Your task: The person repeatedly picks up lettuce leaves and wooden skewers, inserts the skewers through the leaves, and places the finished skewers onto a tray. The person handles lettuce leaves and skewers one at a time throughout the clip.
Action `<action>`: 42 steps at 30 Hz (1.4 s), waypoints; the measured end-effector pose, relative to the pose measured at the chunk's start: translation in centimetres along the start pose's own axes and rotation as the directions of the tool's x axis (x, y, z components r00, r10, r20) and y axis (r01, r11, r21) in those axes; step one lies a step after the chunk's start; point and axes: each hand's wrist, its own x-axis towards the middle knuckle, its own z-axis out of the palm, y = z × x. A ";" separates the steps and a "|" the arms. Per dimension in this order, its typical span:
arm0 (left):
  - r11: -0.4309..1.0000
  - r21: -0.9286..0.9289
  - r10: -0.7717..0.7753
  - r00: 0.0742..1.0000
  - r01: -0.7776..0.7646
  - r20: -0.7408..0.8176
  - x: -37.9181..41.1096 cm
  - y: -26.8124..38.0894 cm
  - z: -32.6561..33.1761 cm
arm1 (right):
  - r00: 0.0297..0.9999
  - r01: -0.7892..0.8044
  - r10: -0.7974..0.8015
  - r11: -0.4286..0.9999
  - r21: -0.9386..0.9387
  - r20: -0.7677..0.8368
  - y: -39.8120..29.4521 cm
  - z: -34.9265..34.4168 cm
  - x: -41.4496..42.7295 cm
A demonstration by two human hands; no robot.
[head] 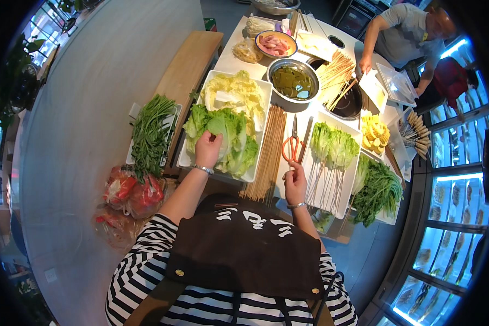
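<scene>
My left hand [207, 148] is on green lettuce leaves [232, 126] in a white tray [250, 173], its fingertips closed on a leaf edge. Paler yellow cabbage leaves [236, 91] lie at the tray's far end. Bundled wooden skewers [269, 155] lie right of this tray. My right hand [295, 183] is just below the orange handles of scissors [294, 148]; its thumb and fingers are together, and whether they pinch a thin skewer is too small to tell. To its right, a second white tray [338, 203] holds skewered lettuce [335, 146].
A steel bowl of dark green pieces in liquid [294, 83], a bowl of raw meat [275, 44] and cut corn [375, 133] stand farther back. Leafy greens lie at left [153, 130] and right [377, 191]. A co-worker [407, 32] handles white trays at the back right.
</scene>
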 end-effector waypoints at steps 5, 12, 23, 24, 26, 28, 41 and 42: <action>0.933 -0.327 -0.142 0.989 0.147 0.041 0.5 0.3 -0.9 | 0.982 -0.046 0.022 0.991 0.126 0.186 -3.8 0.1 -3.5; 0.402 -0.838 -0.082 0.926 0.369 0.369 0.7 0.8 -1.3 | 0.917 0.131 -0.058 0.978 -0.160 0.395 -5.2 -0.6 -5.5; 0.518 -0.808 0.007 0.943 0.281 0.332 -0.1 5.8 -1.2 | 0.923 0.185 -0.093 0.958 -0.219 0.374 -6.5 -4.2 -6.9; 0.545 -0.799 0.013 0.950 0.254 0.311 -0.2 6.2 -1.2 | 0.924 0.187 -0.101 0.960 -0.208 0.368 -6.4 -4.4 -6.9; 0.597 -0.777 0.027 0.962 0.202 0.271 -0.4 6.8 -1.0 | 0.929 0.176 -0.092 0.962 -0.211 0.357 -6.5 -4.6 -6.9; 0.658 -0.733 0.027 0.967 0.173 0.253 -0.1 6.1 -1.1 | 0.928 0.181 -0.094 0.960 -0.216 0.360 -6.6 -4.7 -6.8; 0.609 -0.745 0.008 0.937 0.273 0.350 -0.9 7.0 -0.8 | 0.888 0.259 -0.171 0.953 -0.157 0.427 -7.4 -5.0 -6.0; 0.622 -0.742 -0.006 0.950 0.249 0.313 -0.7 7.0 -0.9 | 0.895 0.250 -0.168 0.956 -0.153 0.413 -7.4 -5.2 -6.2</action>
